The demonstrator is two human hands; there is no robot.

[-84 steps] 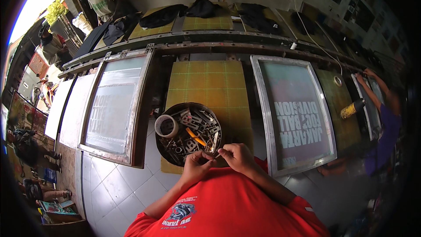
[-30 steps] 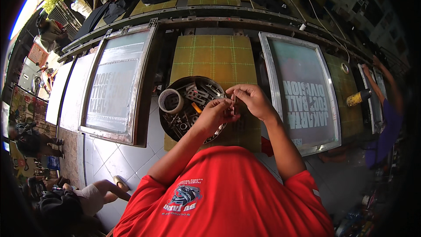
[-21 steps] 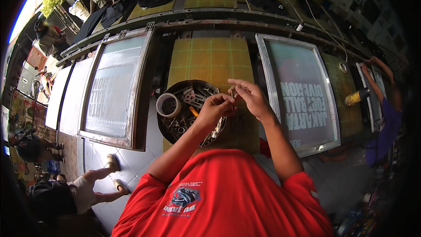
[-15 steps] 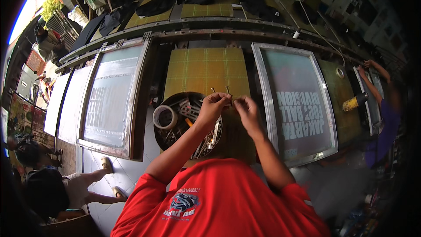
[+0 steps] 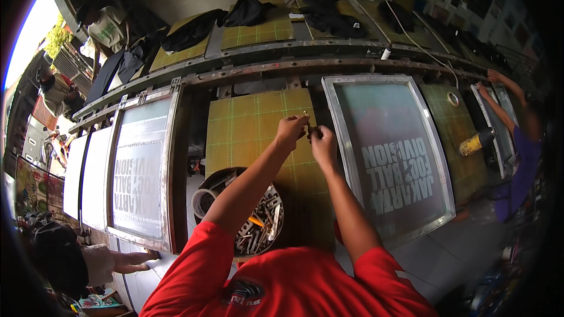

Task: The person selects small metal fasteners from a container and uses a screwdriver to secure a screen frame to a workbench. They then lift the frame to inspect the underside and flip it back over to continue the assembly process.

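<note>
My left hand (image 5: 292, 131) and my right hand (image 5: 322, 142) are raised together over the yellow-green gridded board (image 5: 247, 129). Between the fingertips of both sits a small metal piece (image 5: 305, 114), too small to name. Both arms reach forward from my red shirt (image 5: 282, 282). Below my left forearm lies a round dark tray (image 5: 267, 240) filled with several metal tools and an orange-handled one. A roll of tape (image 5: 202, 201) rests at the tray's left rim.
Aluminium-framed printing screens lie on both sides: one at left (image 5: 141, 170), one at right (image 5: 393, 152). A person in purple (image 5: 517, 158) works at far right near a yellow tool (image 5: 477, 142). Another person (image 5: 88, 258) crouches at lower left. Dark garments (image 5: 329, 14) lie on the far boards.
My hands have lifted away from the tool tray and moved forward over the gridded board, still pinched together on the small piece. The crouching person at lower left has shifted.
</note>
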